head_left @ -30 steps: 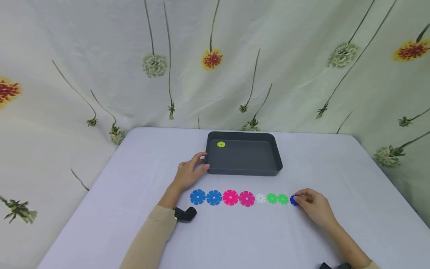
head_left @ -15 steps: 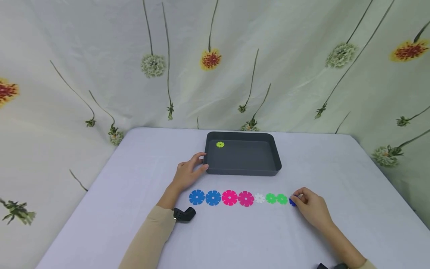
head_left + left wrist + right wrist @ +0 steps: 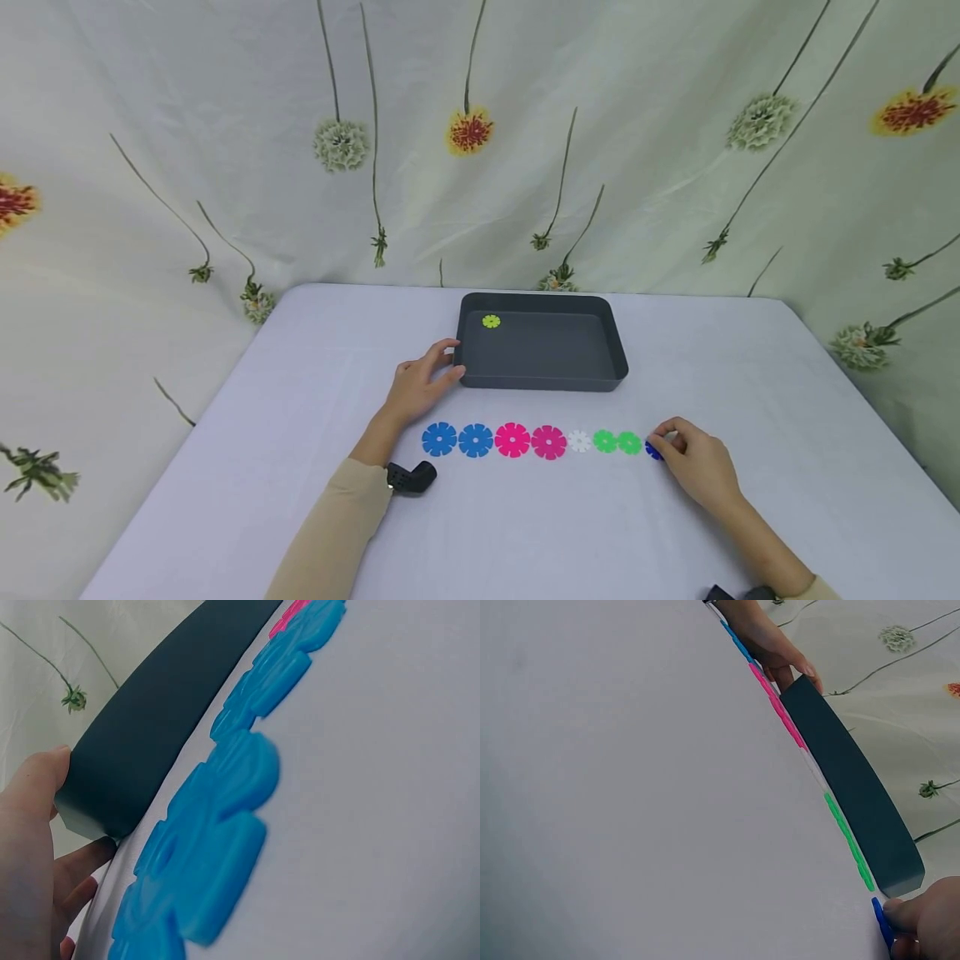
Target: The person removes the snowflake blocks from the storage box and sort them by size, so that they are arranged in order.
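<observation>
A dark grey tray [image 3: 543, 383] stands at the table's far middle, with a yellow flower-shaped disc [image 3: 491, 322] inside. My left hand [image 3: 416, 387] touches its left side near the front corner, thumb and fingers spread. At the right end of a row of discs, my right hand [image 3: 697, 462] pinches a dark blue flower-shaped disc [image 3: 881, 919], partly hidden by the fingers. The row holds two light blue discs [image 3: 439, 439], two pink discs [image 3: 513, 440], a small white disc [image 3: 579, 441] and two green discs [image 3: 605, 442], all flat on the cloth.
A white cloth [image 3: 525, 517] covers the table. Behind it hangs a flower-printed curtain [image 3: 660, 208]. The row of discs runs between me and the tray. A black wrist device [image 3: 412, 478] sits at my left wrist.
My right hand has shifted slightly, its fingers now covering more of the dark blue disc. The left hand and the tray keep their places, apart from a small camera shift.
</observation>
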Available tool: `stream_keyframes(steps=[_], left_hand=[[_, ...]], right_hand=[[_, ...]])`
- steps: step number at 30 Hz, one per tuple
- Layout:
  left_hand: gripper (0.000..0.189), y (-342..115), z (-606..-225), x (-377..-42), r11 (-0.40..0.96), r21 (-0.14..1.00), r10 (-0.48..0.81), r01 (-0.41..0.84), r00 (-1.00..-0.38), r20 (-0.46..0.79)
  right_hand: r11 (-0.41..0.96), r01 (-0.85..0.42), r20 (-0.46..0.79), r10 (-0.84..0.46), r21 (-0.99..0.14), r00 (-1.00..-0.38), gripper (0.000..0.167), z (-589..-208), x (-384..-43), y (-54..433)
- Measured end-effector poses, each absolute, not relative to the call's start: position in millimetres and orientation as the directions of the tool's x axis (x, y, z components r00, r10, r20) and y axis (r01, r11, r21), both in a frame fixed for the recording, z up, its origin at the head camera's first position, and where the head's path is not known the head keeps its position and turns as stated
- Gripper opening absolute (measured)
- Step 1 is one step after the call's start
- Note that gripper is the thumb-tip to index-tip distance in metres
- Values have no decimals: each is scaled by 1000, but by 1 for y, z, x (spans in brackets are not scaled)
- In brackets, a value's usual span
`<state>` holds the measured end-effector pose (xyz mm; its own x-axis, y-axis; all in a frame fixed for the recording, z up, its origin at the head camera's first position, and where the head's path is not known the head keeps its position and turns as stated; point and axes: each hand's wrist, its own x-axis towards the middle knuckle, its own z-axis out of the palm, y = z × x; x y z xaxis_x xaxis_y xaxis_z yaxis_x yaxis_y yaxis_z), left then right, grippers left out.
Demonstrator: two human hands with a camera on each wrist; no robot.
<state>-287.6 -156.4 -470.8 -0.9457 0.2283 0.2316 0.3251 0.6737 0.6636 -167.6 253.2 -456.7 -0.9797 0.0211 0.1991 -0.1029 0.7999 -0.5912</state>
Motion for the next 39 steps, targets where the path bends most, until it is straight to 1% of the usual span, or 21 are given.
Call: stream_keyframes(steps=[9, 17, 22, 29, 39], left_hand=[[53, -159, -469, -287, 675, 665, 221, 318, -948, 229], [53, -159, -468, -286, 660, 675, 224, 330, -944, 242], [53, -158, -468, -287, 656, 678, 229, 333, -943, 241], [53, -158, -467, -286, 660, 679, 230, 322, -947, 225], [54, -157, -466, -284, 672, 670, 236, 317, -948, 212]], right_hand=[[797, -92, 199, 36, -597, -979, 14, -454, -171, 251], [756, -70, 171, 57, -651, -984, 15, -446, -176, 249], [732, -75, 146, 33, -677, -989, 16, -437, -183, 243], [697, -137, 157, -35, -704, -987, 17, -419, -195, 226], [660, -265, 229, -144, -702, -963, 8, -407, -215, 199]])
